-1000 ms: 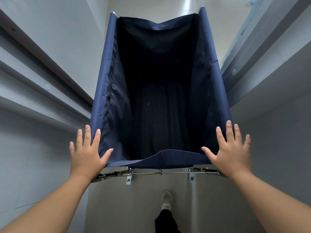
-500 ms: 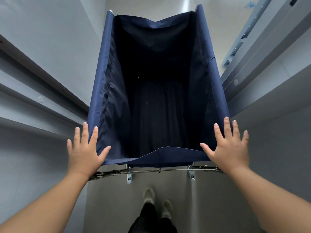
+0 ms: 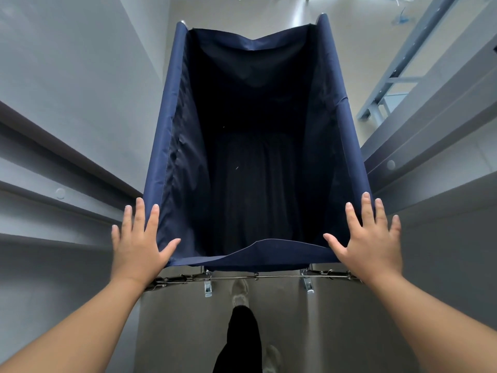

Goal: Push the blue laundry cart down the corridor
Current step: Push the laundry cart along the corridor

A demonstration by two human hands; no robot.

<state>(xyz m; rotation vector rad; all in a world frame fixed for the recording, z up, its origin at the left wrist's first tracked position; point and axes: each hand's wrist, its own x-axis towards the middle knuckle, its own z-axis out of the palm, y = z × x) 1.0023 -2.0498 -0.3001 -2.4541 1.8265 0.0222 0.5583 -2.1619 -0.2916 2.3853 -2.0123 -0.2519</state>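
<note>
At the far left a grey wall (image 3: 67, 76) ran along the corridor, carrying a broad handrail (image 3: 40, 170) with a small round cap (image 3: 60, 193) set in its face. Just to the right of that rail lay the left grip (image 3: 138, 246), released: its fingers (image 3: 139, 214) were straight and spread, the thumb angled inward, and the palm pressed flat on the near left corner of the blue laundry cart (image 3: 166, 146). Nothing was curled or pinched in it.

The cart stood in the middle of the corridor, between the two walls and directly ahead of the person, its long side running away from the camera. Its dark blue cloth walls rose to a rim that sagged in a shallow dip at both the near and far ends. The inside was deep and dark, and whether anything lay in it could not be made out. Below the near edge a thin metal bar (image 3: 255, 277) with clips crossed from one wrist to the other. Beneath that, over the pale floor (image 3: 183, 324), a black trouser leg (image 3: 243, 337) ended in a light shoe (image 3: 240, 290), with a second shoe (image 3: 273, 356) lower down.

The right grip (image 3: 372, 243) was likewise released, fingers straight and fanned, the palm pressing on the near right corner of the cart's rim. Just beyond it ran the right wall's handrail (image 3: 430, 135), with its own round cap (image 3: 390, 164). Farther up the right side stood a pale blue-grey frame (image 3: 398, 74) on the floor.
</note>
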